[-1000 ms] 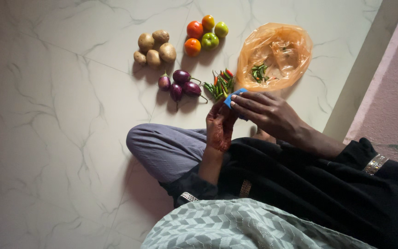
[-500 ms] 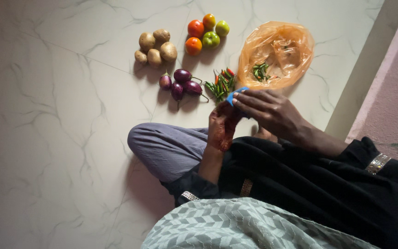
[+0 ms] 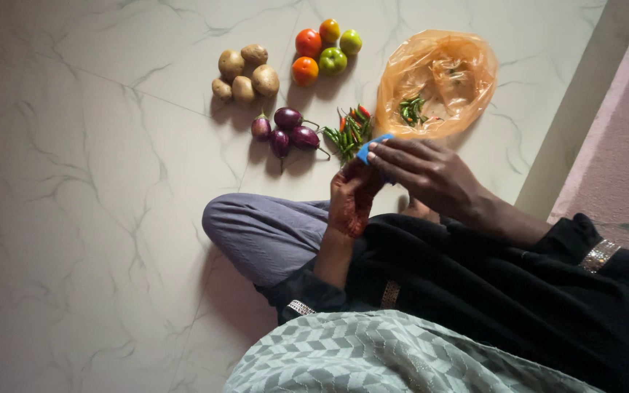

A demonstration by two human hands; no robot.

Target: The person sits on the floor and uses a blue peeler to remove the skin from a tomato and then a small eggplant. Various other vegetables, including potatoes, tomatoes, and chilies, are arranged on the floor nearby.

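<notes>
My right hand (image 3: pixel 425 172) grips a small blue piece (image 3: pixel 370 145), its fingers curled over the top so that most of the piece is hidden. My left hand (image 3: pixel 351 198), palm patterned with dark henna, comes up from below and pinches the same piece at its lower edge. Both hands hover above my bent knee in grey trousers (image 3: pixel 263 233). Just beyond them on the floor lies a pile of green and red chillies (image 3: pixel 349 132).
On the white marble floor (image 3: pixel 81 182) lie several potatoes (image 3: pixel 245 74), several small purple aubergines (image 3: pixel 285 131) and several red, orange and green tomatoes (image 3: pixel 323 49). An open orange plastic bag (image 3: pixel 438 80) holds a few more chillies. A raised ledge (image 3: pixel 576 109) runs along the right.
The hands have shifted slightly up and toward the chillies. My right fingers now cover more of the blue piece. The vegetables and the bag have not moved.
</notes>
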